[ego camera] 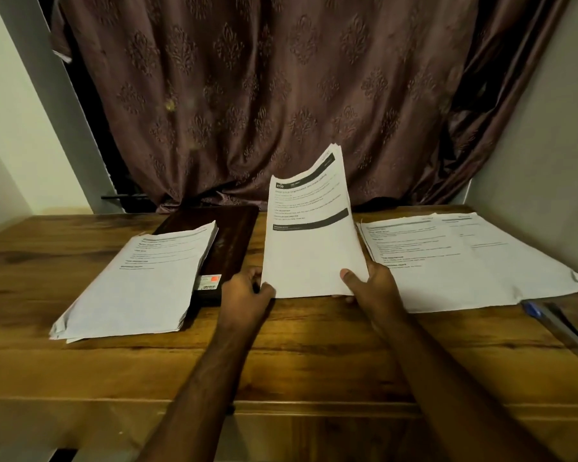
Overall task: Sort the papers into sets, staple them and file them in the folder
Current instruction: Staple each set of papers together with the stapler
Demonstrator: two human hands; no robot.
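We see a brown patterned curtain [264, 95] hanging behind the far edge of the wooden table [314, 361], and a blue pen [554, 323] lying near the table's right edge.

3 paper stacks [309, 235] [137, 281] [464, 258]; 1 dark folder [227, 241]; 1 stapler [561, 325]; 2 hands [247, 291] [369, 285].

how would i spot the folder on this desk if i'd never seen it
On the wooden desk, look left of the sheaf that both hands hold upright. The folder lies flat there, its left part under the left paper pile. It is the only dark thing among white sheets, with an orange-and-white sticker at its near corner.
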